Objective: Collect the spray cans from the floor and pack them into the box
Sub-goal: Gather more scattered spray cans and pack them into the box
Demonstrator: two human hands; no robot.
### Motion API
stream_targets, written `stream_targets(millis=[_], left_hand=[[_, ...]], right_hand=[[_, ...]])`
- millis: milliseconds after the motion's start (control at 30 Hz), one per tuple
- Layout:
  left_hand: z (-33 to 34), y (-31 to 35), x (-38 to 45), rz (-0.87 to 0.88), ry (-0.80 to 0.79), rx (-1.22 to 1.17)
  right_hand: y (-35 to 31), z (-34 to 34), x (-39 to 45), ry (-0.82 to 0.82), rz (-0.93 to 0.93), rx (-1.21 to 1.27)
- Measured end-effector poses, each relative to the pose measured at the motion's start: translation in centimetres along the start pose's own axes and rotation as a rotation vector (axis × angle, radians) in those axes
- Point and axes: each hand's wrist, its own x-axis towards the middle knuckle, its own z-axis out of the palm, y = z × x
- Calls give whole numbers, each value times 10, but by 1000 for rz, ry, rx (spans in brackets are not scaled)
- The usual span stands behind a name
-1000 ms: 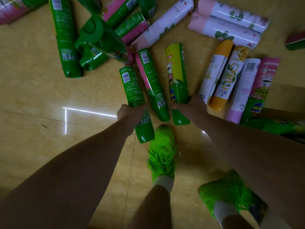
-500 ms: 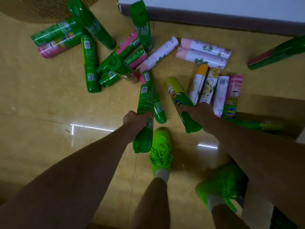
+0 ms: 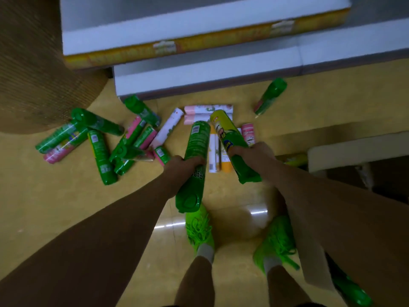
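A yellow tiled floor (image 3: 55,196) is littered with spray cans. The left hand (image 3: 177,166) grips a green can (image 3: 194,165), the right hand (image 3: 254,152) a yellow-green can (image 3: 232,145), both pointing forward. The box is possibly the brown corrugated wall (image 3: 39,63) far left, nearer the left hand.

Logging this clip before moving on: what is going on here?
A person stands over spray cans scattered on the floor, holding one in each hand. The left hand grips an all-green can; the right hand grips a yellow-and-green can. Both cans are lifted clear of the floor. Many more cans, green, pink and white, lie below. No box is clearly in view.
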Motion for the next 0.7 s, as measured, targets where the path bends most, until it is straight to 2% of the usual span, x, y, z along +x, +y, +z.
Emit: stream_targets(millis=[300, 467, 700], left_hand=[[87, 120, -83, 133, -214, 146], [155, 157, -127, 169, -334, 244], [280, 188, -173, 160, -452, 525]], right_hand=[[23, -158, -57, 95, 55, 206], [83, -243, -86, 186, 111, 220], [180, -343, -112, 330, 240, 264]])
